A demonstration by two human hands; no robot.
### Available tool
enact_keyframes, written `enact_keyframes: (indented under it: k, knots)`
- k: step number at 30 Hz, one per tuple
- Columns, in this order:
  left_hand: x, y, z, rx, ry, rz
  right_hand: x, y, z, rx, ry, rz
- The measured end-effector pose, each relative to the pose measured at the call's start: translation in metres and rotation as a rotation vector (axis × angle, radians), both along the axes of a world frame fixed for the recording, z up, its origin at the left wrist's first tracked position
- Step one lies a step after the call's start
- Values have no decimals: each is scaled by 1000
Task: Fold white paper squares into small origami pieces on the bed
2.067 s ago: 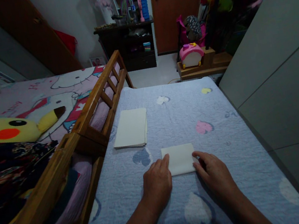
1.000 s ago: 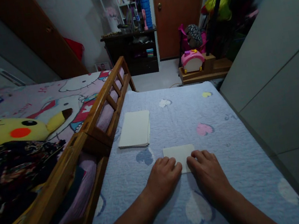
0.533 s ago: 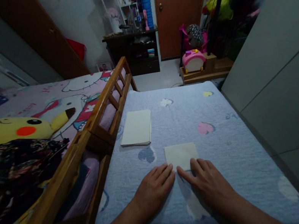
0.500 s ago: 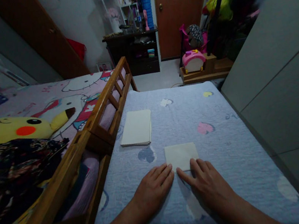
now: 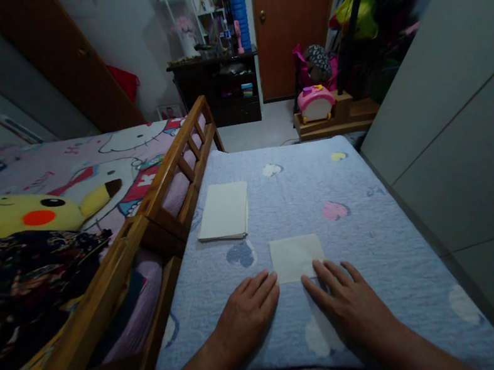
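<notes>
Head view, going left to right: what do we have?

We start at the wooden bed rail (image 5: 165,183). Just right of it lies a stack of white sheets (image 5: 223,211) on the quilt (image 5: 389,287), well beyond our left fingertips.

And the left hand (image 5: 246,316)?

It lies flat on the quilt, its fingers together and clamped on nothing. Their tips stop just beside the near left corner of the square of white paper (image 5: 297,258).

So the square sits between our two sets of fingers?

Yes, and a little beyond them, flat on the quilt. Next comes the right hand (image 5: 350,310), its fingers spread apart. Their tips reach the square's near edge, though we cannot tell how firmly they press, and they are not pinching it.

What step do we judge this to be?

We judge it a pause in smoothing or positioning the square, with neither hand gripping. For now, the next move calls for a light, flat touch, because the paper lies so thin against the quilt.
</notes>
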State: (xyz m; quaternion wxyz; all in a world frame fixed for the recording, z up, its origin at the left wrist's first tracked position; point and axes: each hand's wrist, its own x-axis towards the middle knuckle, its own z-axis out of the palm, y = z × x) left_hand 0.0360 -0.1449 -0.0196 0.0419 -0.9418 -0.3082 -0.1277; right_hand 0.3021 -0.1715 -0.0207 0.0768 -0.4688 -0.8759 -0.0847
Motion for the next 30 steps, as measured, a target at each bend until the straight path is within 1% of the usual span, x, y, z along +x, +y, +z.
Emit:
enact_keyframes:
  k: [5,12,15,18,19,21,24,26,28,30]
  knots:
    - [0,0,-1,-15,-1,1,26,-5,-2,11,2,-40]
    - [-2,-1,-2,-17,0,3,57,-12,-8,53,-59,-83]
    - [-2,-1,0,-31,-7,8,69,-10,-10,52,-44,-94]
    - [-4,6,1,-64,-56,3,75,-4,-10,39,0,-84]
    - [-6,10,2,-68,-82,14,76,-2,-9,38,21,-84]
    - [-12,24,4,-39,-136,91,76,3,-9,45,73,-81]
    - [-24,53,8,-6,-155,270,73,7,-10,63,163,-72]
    - [-34,74,12,-11,-116,399,71,7,-12,68,204,-67]
    - [-42,93,15,-45,-62,456,69,6,-14,61,229,-65]
    - [-47,106,18,-85,-6,457,70,4,-16,34,247,-73]
